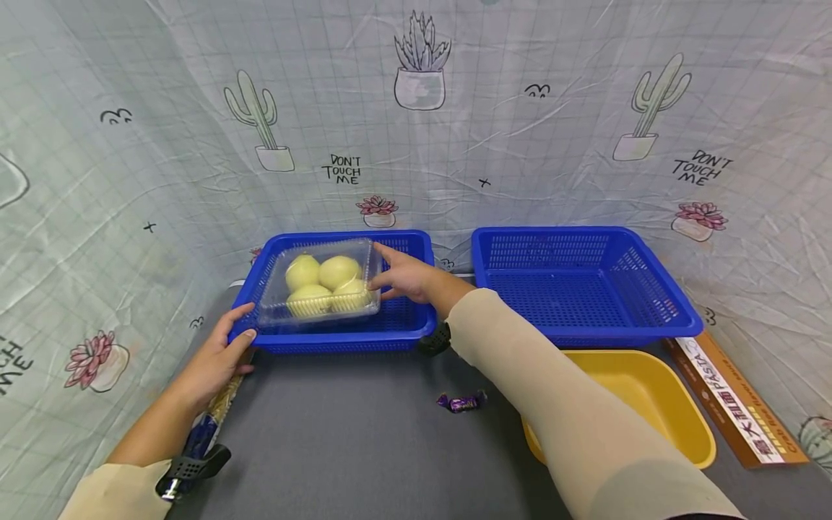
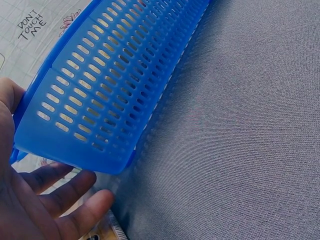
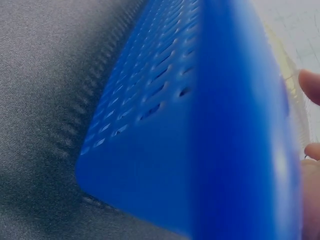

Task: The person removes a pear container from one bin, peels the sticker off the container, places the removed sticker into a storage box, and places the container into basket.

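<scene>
A clear plastic box (image 1: 276,312) with several round pale yellow-green pieces (image 1: 339,272) inside sits tilted in the left blue basket (image 1: 338,338). My right hand (image 1: 406,276) holds the box at its right edge, fingers spread along that side. At the basket's front left corner, my left hand (image 1: 217,361) grips the rim. In the left wrist view, the thumb lies by the rim of the basket (image 2: 100,90) and the other fingers (image 2: 85,215) spread below the corner. The right wrist view shows mostly the basket's wall (image 3: 140,175), with only some fingertips (image 3: 311,86) at the edge.
A second blue basket (image 1: 585,332) stands to the right, with a yellow tub (image 1: 682,412) in front, partly behind my right sleeve. A long pasta box (image 1: 741,404) lies at far right. One purple-wrapped candy (image 1: 462,402) is on the grey table. Under my left forearm lies a blue-and-yellow package (image 1: 203,433).
</scene>
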`<state>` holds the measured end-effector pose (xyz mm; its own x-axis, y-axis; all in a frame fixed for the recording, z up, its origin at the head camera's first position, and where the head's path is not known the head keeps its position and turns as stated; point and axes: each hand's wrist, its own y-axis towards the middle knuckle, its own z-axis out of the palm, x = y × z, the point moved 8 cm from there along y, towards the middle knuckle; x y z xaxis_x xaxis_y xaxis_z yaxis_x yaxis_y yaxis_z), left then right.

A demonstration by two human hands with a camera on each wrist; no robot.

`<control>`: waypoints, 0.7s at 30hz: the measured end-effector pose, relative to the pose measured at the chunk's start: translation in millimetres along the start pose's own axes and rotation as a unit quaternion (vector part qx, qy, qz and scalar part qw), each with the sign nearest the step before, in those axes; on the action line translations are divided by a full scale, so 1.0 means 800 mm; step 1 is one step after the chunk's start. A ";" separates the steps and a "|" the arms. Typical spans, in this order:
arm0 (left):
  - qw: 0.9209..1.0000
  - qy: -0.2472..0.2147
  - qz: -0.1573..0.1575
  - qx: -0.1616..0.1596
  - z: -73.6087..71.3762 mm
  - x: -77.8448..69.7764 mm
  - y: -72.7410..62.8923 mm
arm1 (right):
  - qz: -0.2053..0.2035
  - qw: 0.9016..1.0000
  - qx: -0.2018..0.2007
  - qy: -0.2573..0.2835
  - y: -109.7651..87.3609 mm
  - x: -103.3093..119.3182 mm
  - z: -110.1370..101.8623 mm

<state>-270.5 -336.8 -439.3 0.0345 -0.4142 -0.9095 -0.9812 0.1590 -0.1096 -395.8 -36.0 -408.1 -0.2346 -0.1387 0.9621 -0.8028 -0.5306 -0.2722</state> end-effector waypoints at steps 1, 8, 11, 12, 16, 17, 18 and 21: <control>1.000 0.000 -0.001 0.000 0.000 0.000 0.000 | 0.002 1.000 0.001 0.002 0.000 -0.001 0.000; 1.000 -0.002 -0.002 -0.003 -0.001 0.002 -0.001 | 0.009 1.000 -0.007 -0.004 0.001 -0.002 0.004; 1.000 0.004 -0.002 -0.006 -0.001 0.003 0.000 | 0.020 1.000 -0.017 -0.017 0.000 -0.003 0.004; 1.000 0.005 -0.002 -0.007 -0.001 0.003 0.001 | 0.025 0.999 -0.021 -0.019 0.000 -0.004 0.003; 1.000 0.008 0.000 -0.008 0.000 0.002 0.002 | 0.039 0.998 -0.036 -0.023 -0.003 -0.005 0.001; 1.000 0.008 0.001 -0.008 0.000 0.001 0.002 | 0.041 0.998 -0.039 -0.022 -0.004 -0.004 0.001; 1.000 0.008 0.001 -0.009 0.000 0.000 0.002 | 0.042 0.998 -0.041 -0.024 -0.004 -0.004 0.001; 1.000 0.011 0.000 -0.012 0.000 -0.002 0.000 | 0.044 0.997 -0.048 -0.030 -0.005 -0.002 0.001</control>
<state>-270.6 -336.3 -437.7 0.0309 -0.4339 -0.9004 -0.9856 0.1367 -0.0996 -391.7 -33.9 -408.6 -0.2750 -0.2318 0.9331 -0.8297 -0.4331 -0.3521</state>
